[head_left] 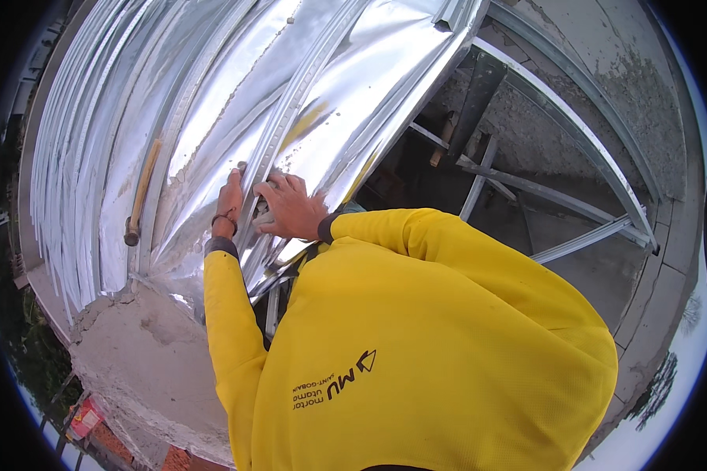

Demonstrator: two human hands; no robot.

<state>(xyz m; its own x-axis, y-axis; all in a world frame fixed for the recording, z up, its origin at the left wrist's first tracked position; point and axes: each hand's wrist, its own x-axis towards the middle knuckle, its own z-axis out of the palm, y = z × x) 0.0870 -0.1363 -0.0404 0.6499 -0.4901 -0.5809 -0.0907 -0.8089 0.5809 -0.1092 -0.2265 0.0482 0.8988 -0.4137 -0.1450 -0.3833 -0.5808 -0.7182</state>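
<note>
My left hand (pixel 228 206) is at the left edge of a perforated metal batten (pixel 291 102) that runs over shiny foil sheeting (pixel 385 78). Its fingertips are drawn together at the batten, and what they pinch is too small to make out. On the other side of the same batten, my right hand (pixel 294 210) is curled with its fingers over the strip. Small greyish bits show beneath its palm, but I cannot tell what they are. A hammer (pixel 144 191) with a wooden handle lies on the foil to the left, apart from both hands.
More metal battens (pixel 106 94) cross the foil at the left. To the right, an open gap shows metal framing (pixel 558 200) and a dark space below. A rough concrete ledge (pixel 145 337) lies at the lower left, and a concrete wall top (pixel 660 290) borders the right.
</note>
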